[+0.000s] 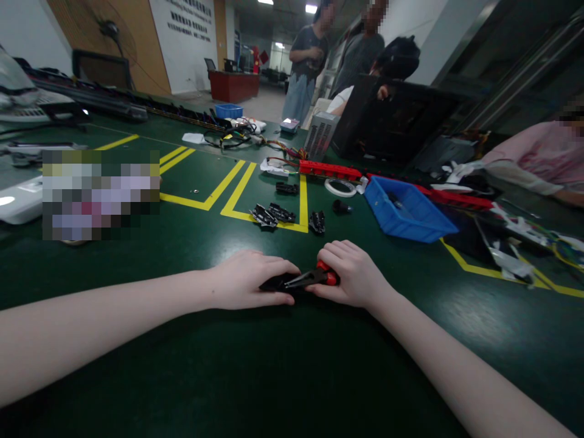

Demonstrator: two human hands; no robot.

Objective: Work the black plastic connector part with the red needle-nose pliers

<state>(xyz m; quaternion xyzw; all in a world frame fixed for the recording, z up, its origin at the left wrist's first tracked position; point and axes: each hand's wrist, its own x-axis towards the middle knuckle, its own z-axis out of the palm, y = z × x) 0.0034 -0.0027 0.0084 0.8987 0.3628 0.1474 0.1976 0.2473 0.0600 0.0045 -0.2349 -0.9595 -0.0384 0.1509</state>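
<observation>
Long-nose pliers (314, 277) with red handles are gripped in my right hand (350, 272), their jaws pointing left. My left hand (253, 278) is closed on a small black part (274, 283), pinched between thumb and fingers and mostly covered by them. The plier tips meet the right end of this part; whether they bite on it I cannot tell. Beyond my hands lie several black parts with metallic bits: a pair side by side (272, 215), one farther back (287, 188) and one to the right (317, 222).
A blue bin (408, 210) stands right of centre, beside a black cylindrical piece (342, 207) and a white ring (340, 187). Red strips (331, 170), cables and a metal box (321, 135) lie behind. Yellow tape (237, 182) marks the green table. People are across the table and at right.
</observation>
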